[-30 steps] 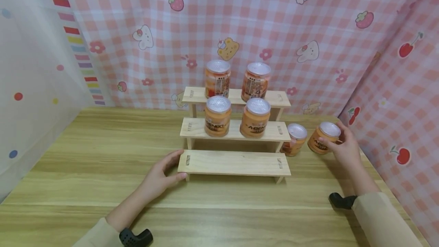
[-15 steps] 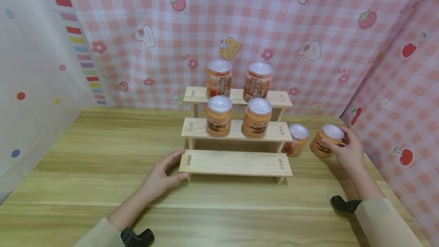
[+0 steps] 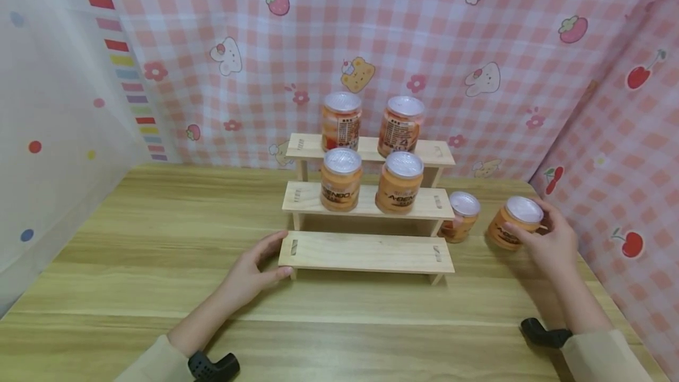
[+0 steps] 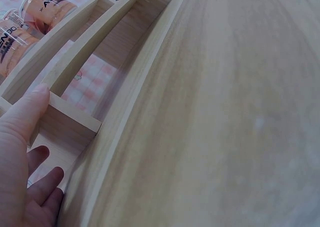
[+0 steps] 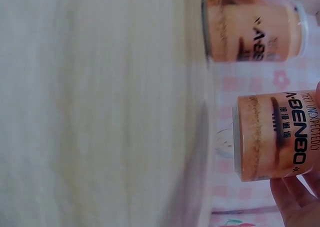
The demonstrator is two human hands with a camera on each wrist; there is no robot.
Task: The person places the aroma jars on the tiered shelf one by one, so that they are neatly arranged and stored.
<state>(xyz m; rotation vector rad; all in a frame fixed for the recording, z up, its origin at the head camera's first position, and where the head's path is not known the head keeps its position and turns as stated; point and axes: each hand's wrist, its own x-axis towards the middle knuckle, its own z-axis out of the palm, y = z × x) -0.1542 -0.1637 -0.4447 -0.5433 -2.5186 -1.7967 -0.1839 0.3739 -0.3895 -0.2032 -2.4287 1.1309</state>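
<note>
My right hand [image 3: 554, 240] grips an orange can [image 3: 506, 229] with a silver lid, thumb in front and fingers behind. In the right wrist view a gap shows between this can [image 5: 272, 137] and the tabletop; it tilts slightly in the head view. A second can [image 3: 460, 220] stands on the table just left of it, beside the three-step wooden stand [image 3: 366, 251]. My left hand [image 3: 246, 276] holds the left end of the stand's lowest step between thumb and fingers. In the left wrist view the thumb [image 4: 31, 107] presses that step's front edge.
Two cans [image 3: 342, 184] stand on the middle step, lettering forward. On the top step are two more cans [image 3: 401, 128], showing small-print labels. The wood-grain table [image 3: 371, 335] ends at a pink checked cloth [image 3: 239, 111] behind and on the right.
The can in my right hand has come off the table, shifting slightly right and toward me and tilting. My left hand keeps its hold on the stand. The view has drifted slightly.
</note>
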